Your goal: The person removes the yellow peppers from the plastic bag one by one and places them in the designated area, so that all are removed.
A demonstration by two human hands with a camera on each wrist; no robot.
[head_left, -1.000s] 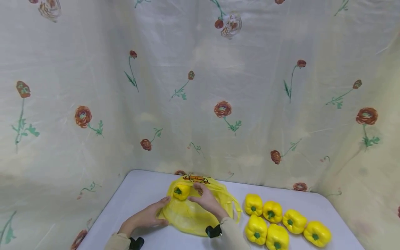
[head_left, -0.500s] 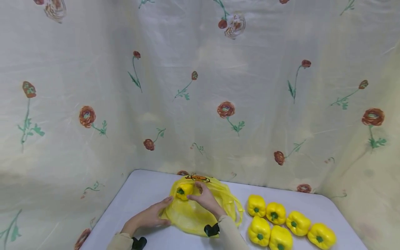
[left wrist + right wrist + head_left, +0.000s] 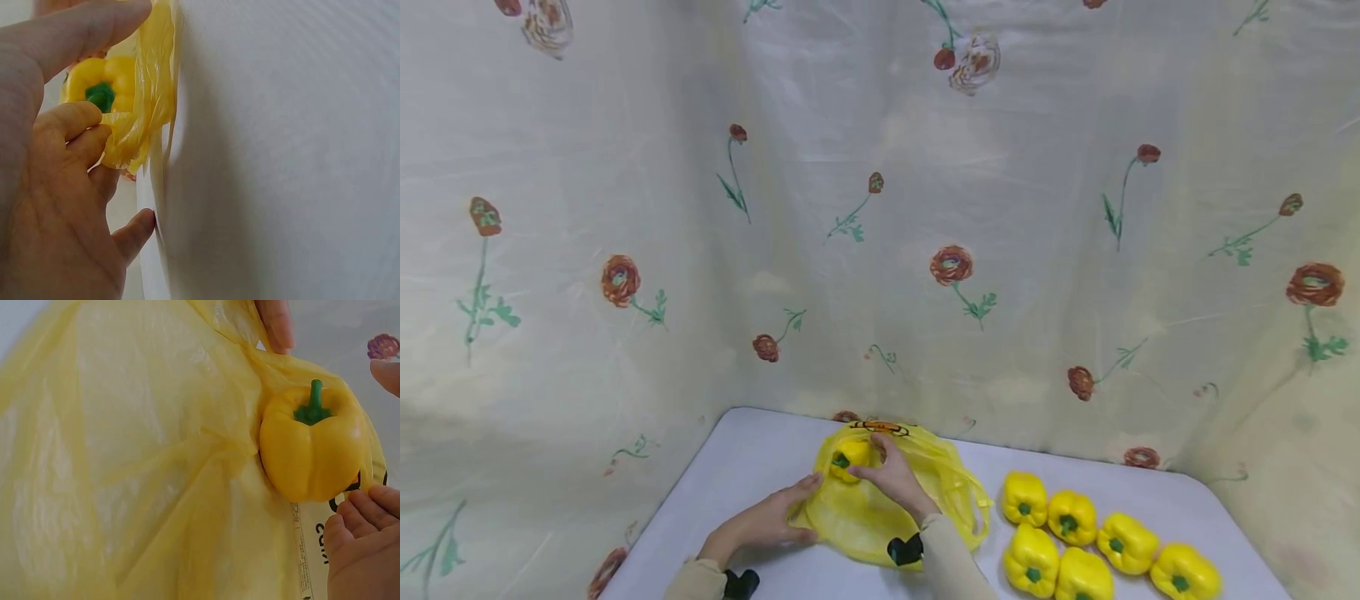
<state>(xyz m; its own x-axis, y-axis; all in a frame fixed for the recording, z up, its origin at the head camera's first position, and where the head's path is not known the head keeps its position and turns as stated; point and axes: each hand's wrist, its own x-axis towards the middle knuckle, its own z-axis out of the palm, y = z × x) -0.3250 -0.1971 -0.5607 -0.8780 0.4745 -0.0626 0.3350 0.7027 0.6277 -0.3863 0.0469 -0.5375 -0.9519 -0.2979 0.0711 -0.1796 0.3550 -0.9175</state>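
A yellow plastic bag (image 3: 861,521) lies on the table with its mouth spread towards me. Inside its far left part is a yellow bell pepper (image 3: 850,460), its green stem pointing left. At the bag's left edge, my left hand (image 3: 771,518) holds the thin plastic between thumb and curled fingers; the left wrist view shows the bunched rim (image 3: 128,134) at these fingers. My right hand (image 3: 897,477) reaches over the bag to the pepper's right side. In the right wrist view its thumb is apart from the pepper (image 3: 312,447), while the fingers (image 3: 369,515) lie by its lower edge.
Several more yellow bell peppers (image 3: 1071,517) are grouped on the white table (image 3: 760,442) to the right of the bag. A flower-patterned curtain (image 3: 820,267) hangs behind the table and along both sides.
My right hand has edged left, closer to the bell pepper. The left hand stays at the bag's edge. The whole head view has shifted slightly to the right.
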